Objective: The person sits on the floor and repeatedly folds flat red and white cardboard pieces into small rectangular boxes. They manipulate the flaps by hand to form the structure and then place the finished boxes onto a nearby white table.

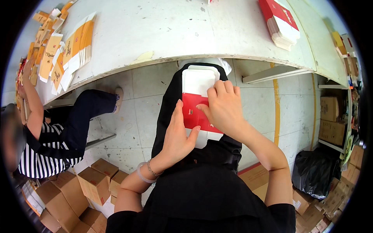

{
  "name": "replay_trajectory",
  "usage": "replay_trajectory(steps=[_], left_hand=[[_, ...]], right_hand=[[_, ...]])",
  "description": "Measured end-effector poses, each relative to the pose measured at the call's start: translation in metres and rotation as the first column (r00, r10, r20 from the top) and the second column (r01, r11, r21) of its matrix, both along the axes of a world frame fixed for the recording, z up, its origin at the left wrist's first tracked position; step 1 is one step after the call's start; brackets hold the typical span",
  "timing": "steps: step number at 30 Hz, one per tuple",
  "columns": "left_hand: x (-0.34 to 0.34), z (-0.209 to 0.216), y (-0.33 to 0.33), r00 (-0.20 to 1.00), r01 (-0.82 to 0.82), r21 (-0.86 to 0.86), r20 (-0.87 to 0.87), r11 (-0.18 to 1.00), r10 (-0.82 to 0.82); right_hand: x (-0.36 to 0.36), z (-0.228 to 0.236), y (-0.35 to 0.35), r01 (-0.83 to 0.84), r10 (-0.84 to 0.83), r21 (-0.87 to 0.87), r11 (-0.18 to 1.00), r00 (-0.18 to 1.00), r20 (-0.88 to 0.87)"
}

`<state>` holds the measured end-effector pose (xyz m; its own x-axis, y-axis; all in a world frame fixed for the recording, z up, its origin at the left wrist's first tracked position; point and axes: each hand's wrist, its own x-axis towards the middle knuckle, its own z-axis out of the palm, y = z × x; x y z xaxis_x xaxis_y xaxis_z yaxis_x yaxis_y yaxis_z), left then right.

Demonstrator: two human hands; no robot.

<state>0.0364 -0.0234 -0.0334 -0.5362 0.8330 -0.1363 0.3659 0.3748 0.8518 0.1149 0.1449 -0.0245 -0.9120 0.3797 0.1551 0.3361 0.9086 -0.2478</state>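
A red-and-white paper carton, flattened, lies over my lap with its white flap toward the table. My left hand steadies its left edge, fingers extended along the side and thumb on the lower part. From the right, my right hand grips the carton, with bent fingers by the right edge and the thumb pressed on the red face. Its underside is hidden.
On the white table stand a stack of red-and-white cartons and yellow-and-white cartons. A co-worker in a striped top sits at left. Brown boxes crowd the lower left; a black bag stands right.
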Motion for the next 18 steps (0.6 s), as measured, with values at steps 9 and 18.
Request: replay_trajectory(steps=[9,18], left_hand=[[0.015,0.039,0.009,0.983,0.019,0.105,-0.184,0.994,0.001],[0.019,0.038,0.034,0.971,-0.129,0.455,-0.123,0.881,0.206]], right_hand=[[0.007,0.059,-0.022,0.016,-0.041,-0.119,0.993,0.977,-0.208],[0.002,0.108,-0.021,0.022,-0.082,-0.213,0.977,0.957,-0.280]])
